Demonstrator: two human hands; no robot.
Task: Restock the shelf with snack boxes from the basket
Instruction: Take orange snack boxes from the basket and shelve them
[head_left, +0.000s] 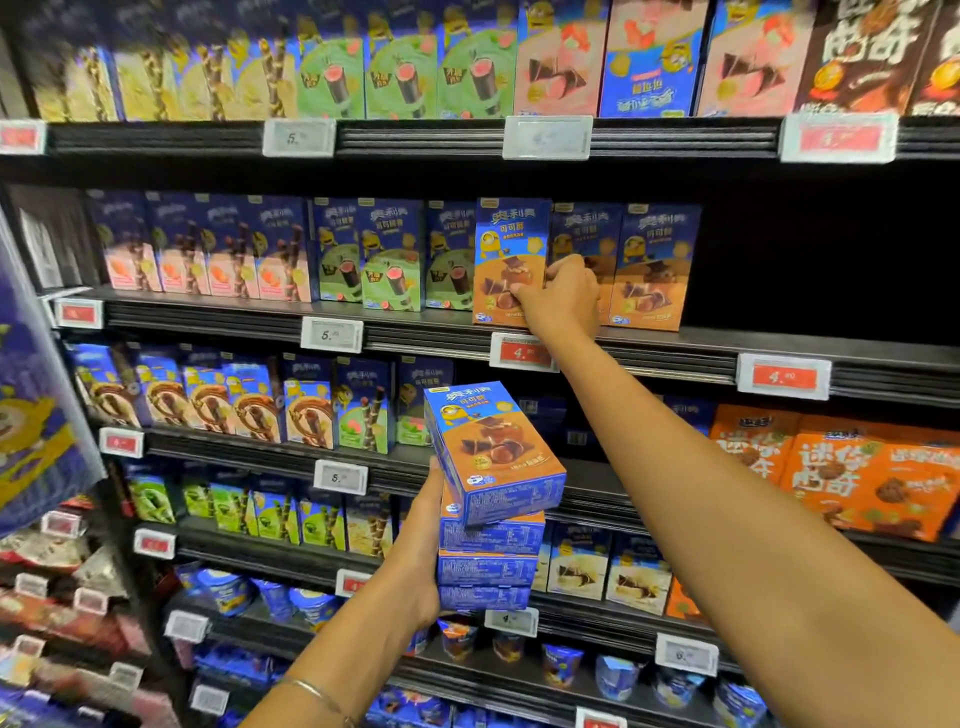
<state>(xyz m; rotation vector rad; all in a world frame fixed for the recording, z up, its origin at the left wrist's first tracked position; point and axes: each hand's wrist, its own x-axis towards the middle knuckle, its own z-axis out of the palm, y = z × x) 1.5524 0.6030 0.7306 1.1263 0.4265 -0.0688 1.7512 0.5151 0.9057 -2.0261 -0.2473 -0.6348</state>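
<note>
Seating one snack box (511, 262) upright at the front edge of the second shelf (675, 358), just left of two matching orange boxes (623, 265) that sit further back. My right grip (563, 299) pinches it, fingers curled round its right edge and thumb on its face. My left grip (423, 545) clamps the stack (491, 499) of the same boxes from the side, with the top one skewed. No basket in view. I judge this mid-restock. Next: push the box flush with its neighbours, let go, then take the skewed top box without toppling the rest.
</note>
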